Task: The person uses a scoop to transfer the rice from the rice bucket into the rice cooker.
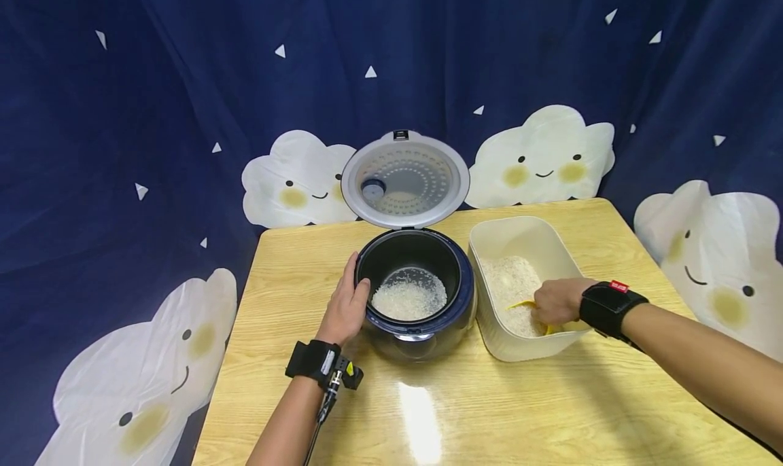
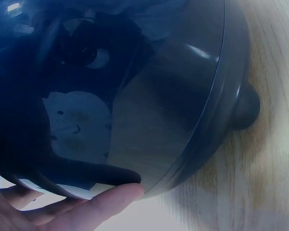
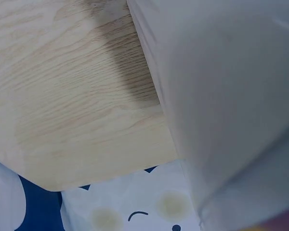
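A dark blue rice cooker (image 1: 422, 340) stands on the table with its lid (image 1: 405, 181) raised. White rice (image 1: 408, 297) covers part of the bottom of its inner pot (image 1: 397, 252). My left hand (image 1: 344, 311) rests against the cooker's left side, fingers along the outer wall; the left wrist view shows them touching the glossy body (image 2: 154, 110). Right of the cooker is a cream bin (image 1: 520, 349) holding more rice (image 1: 510, 279). Inside that bin my right hand (image 1: 559, 301) grips a yellow scoop (image 1: 522, 304), which dips into the rice. The bin's wall (image 3: 231, 96) hides most of this hand in the right wrist view.
Both containers stand close together on a light wooden table (image 1: 293, 269). The open lid rises toward the back edge. Behind hangs a dark blue curtain (image 1: 416, 31) with white cloud shapes (image 1: 544, 157). A cable (image 1: 319, 422) runs along my left forearm.
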{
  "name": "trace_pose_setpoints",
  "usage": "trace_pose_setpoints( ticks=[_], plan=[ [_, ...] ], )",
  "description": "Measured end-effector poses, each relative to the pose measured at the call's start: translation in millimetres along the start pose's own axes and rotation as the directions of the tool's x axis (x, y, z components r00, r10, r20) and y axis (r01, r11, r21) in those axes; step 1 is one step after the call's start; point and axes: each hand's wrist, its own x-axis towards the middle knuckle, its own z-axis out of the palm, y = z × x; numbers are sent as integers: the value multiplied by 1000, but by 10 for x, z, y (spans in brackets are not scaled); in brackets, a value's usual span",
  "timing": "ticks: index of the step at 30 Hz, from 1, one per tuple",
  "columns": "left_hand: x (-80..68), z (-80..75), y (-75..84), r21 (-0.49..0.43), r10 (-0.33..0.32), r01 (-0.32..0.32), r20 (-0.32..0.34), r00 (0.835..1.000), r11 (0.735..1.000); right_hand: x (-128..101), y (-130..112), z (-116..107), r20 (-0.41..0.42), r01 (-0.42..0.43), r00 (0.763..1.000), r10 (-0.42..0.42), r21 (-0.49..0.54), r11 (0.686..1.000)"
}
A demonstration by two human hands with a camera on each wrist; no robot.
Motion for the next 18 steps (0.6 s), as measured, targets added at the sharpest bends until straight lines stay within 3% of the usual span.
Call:
trace_pose_setpoints(
  ticks=[9, 18],
  plan=[
    [1, 10, 16, -4, -3, 3, 3, 1000, 1000, -15, -13, 27, -75, -69, 995, 70, 11, 998],
    [-9, -29, 23, 4, -2, 2, 16, 1000, 1000, -9, -39, 28, -92, -88, 992, 87, -13, 996]
  ],
)
